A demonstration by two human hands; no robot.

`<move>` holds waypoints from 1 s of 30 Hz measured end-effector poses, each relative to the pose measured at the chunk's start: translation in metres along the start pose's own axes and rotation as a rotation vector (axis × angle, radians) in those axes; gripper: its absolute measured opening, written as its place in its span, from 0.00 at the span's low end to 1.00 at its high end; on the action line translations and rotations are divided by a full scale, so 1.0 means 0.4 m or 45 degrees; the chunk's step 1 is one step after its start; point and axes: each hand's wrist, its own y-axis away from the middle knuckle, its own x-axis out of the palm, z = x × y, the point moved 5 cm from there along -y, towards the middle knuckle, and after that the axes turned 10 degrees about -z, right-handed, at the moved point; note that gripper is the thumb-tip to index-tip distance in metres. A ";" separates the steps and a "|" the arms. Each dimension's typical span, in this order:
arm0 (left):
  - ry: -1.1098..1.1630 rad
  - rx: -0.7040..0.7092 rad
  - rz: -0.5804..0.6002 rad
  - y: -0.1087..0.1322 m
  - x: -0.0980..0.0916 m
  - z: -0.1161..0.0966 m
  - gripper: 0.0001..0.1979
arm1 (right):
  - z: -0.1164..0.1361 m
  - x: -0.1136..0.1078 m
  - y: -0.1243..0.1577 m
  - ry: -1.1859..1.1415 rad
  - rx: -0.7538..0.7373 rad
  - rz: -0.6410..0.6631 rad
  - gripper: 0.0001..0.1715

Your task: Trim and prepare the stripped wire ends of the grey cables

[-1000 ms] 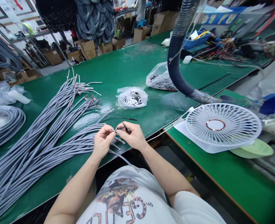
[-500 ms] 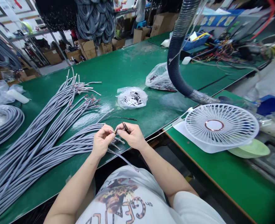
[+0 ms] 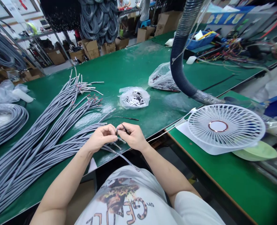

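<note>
Starting way off to the left of the left hand, a grey coil (image 3: 4, 122) sits on the green table (image 3: 138, 62). A big spread of loose grey cables (image 3: 35, 143) runs from there right up under that hand. The left hand (image 3: 100, 137) is curled nearly closed, with thumb and forefinger pinching the stripped cable end (image 3: 117, 130). Right up against it, fingertips almost touching, the right hand (image 3: 135, 137) is curled too. It grips a thin dark tool (image 3: 125, 128) that points at the cable end, though I can't tell if it's tweezers or a pick. Just beyond the right hand a thin dark needle (image 3: 126, 118) lies flat on the table. Further out past that there's a clear bag (image 3: 134, 97) of small black-and-white bits. A second bag (image 3: 160, 78) sits beyond and to the right of the hands, tucked beside a ribbed hose (image 3: 178, 62) hanging down. Well off to the right of the right hand, a white fan (image 3: 225, 128) lies face up on the next bench.
</note>
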 end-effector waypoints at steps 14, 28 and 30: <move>0.237 -0.141 0.011 0.013 -0.025 0.098 0.35 | -0.078 0.042 -0.008 -0.621 0.575 0.133 0.06; 0.214 -0.237 -0.131 0.026 -0.026 0.092 0.18 | -0.094 -0.004 0.010 -0.202 0.419 0.128 0.16; 0.164 -0.253 -0.117 0.029 -0.024 0.093 0.20 | -0.060 -0.031 0.024 0.039 0.249 0.176 0.18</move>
